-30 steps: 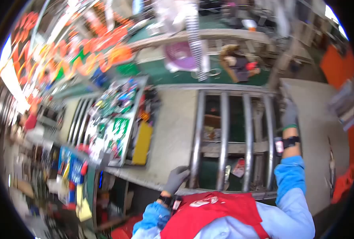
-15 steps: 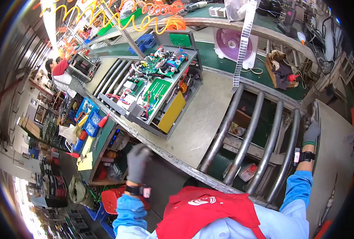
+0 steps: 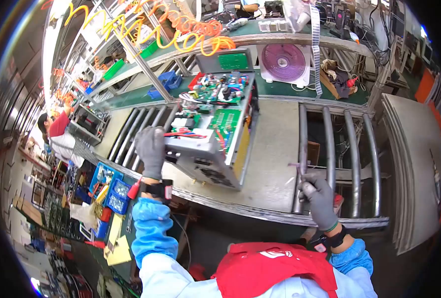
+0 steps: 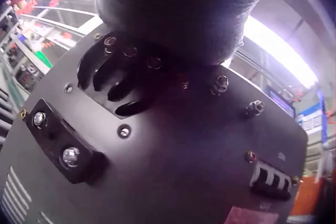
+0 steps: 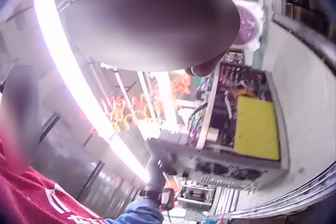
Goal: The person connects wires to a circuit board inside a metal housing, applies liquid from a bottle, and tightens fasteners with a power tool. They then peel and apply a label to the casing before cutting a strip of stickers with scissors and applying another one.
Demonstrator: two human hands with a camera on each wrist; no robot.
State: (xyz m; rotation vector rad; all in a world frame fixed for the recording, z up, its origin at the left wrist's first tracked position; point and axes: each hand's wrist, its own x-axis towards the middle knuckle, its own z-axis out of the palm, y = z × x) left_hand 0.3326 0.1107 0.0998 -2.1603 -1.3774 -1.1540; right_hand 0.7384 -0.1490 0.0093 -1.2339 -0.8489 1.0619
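Observation:
A grey metal chassis (image 3: 200, 154) stands on the conveyor line, its open top packed with green circuit boards (image 3: 225, 124), wires and a white part. My left hand (image 3: 151, 149), in a grey glove, grips the chassis at its near left top edge. In the left wrist view that glove (image 4: 173, 14) lies over the top of a dark panel (image 4: 173, 171) with bolts and slots; its fingertips are hidden behind. My right hand (image 3: 320, 201), gloved too, hovers by the leftmost roller with fingers loosely bent. Nothing clearly shows in it.
Steel rollers (image 3: 328, 149) lie right of a flat metal plate (image 3: 270, 144). Large flat panels (image 3: 414, 164) stack at far right. A purple fan (image 3: 282, 63) stands behind the line. Orange coiled hoses (image 3: 190, 39) hang above. Blue bins (image 3: 117, 196) and another person (image 3: 59, 126) are left.
My left hand has risen from beside the line's front edge to the chassis. My right hand has left the flat panels at right and moved left. The head view has turned.

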